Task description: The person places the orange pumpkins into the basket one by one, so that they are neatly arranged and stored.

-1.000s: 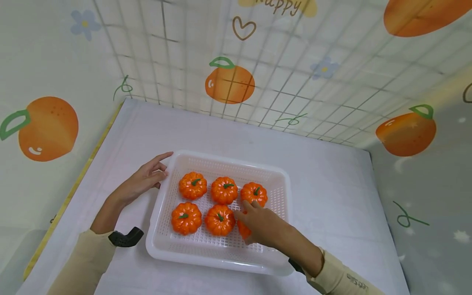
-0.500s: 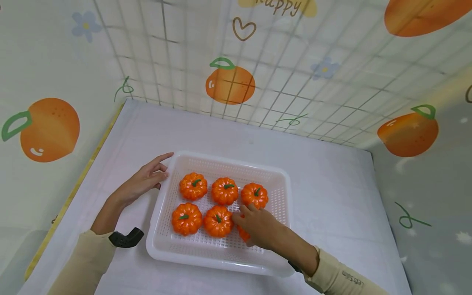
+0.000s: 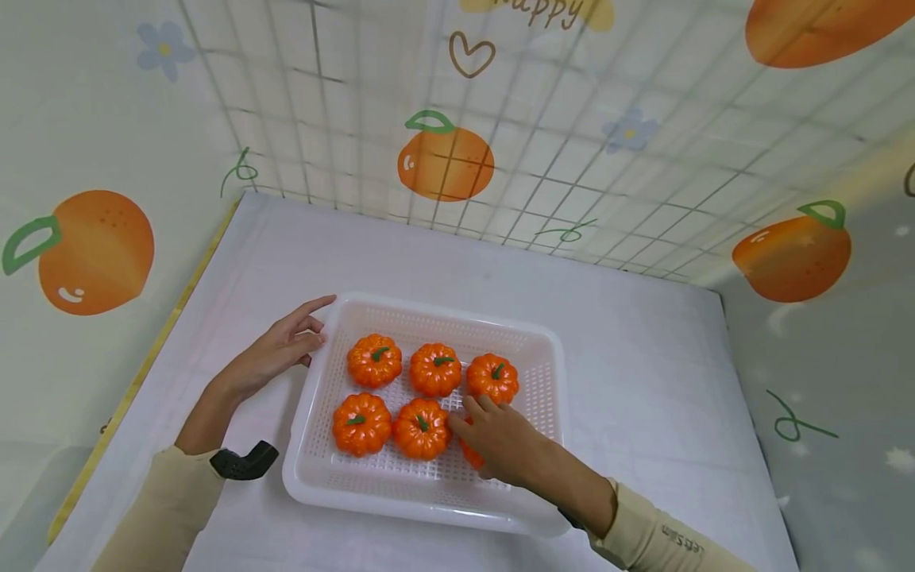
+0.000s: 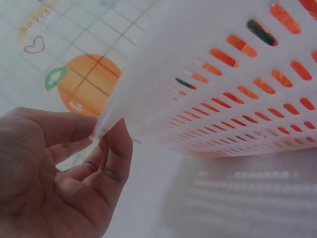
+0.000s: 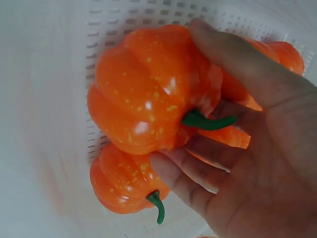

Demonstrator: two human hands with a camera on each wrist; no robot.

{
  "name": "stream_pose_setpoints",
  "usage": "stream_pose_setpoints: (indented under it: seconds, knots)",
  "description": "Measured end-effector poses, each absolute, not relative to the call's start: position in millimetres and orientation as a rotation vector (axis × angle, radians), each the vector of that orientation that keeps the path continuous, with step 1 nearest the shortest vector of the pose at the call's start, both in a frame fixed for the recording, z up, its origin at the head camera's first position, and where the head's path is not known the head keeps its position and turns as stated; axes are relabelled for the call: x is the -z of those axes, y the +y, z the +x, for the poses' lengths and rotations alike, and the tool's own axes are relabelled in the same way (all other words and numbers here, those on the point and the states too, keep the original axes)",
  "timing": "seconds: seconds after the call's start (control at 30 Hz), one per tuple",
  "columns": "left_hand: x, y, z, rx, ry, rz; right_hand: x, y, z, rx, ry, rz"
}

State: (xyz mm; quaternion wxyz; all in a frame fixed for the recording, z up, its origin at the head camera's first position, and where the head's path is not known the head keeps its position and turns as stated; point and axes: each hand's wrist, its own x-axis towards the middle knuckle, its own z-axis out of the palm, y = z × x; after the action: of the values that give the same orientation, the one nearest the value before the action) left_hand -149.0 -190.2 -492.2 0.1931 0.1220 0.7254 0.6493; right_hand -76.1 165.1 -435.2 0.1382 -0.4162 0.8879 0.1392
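Note:
Six-lobed rows aside, several small orange toy pumpkins (image 3: pixel 422 429) with green stems sit in two rows inside a white perforated plastic basket (image 3: pixel 386 492). My right hand (image 3: pixel 503 441) grips the pumpkin (image 5: pixel 143 89) at the near right, mostly covered by the hand in the head view. In the right wrist view, thumb and fingers spread around its sides, its green stem toward the palm. Behind it lies the far-right pumpkin (image 3: pixel 492 378), close to the fingers. My left hand (image 3: pixel 275 349) pinches the basket's left rim (image 4: pixel 106 116) between its fingers.
The basket stands on a table with a white cloth (image 3: pixel 629 381). A wall covering printed with oranges (image 3: pixel 446 164) rises behind, with a wire grid showing through. A yellow strip (image 3: pixel 143 369) runs along the table's left edge.
My right hand has shifted slightly left with its pumpkin, and the middle near pumpkin has moved slightly left. The left hand stays at the rim.

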Motion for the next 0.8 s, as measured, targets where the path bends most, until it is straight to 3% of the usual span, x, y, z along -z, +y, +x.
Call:
stream_pose_setpoints:
  seconds: [0.8]
  knots:
    - [486, -189, -147, -1.785, 2.076, 0.337, 422, 168, -85, -0.186, 2.634, -1.229]
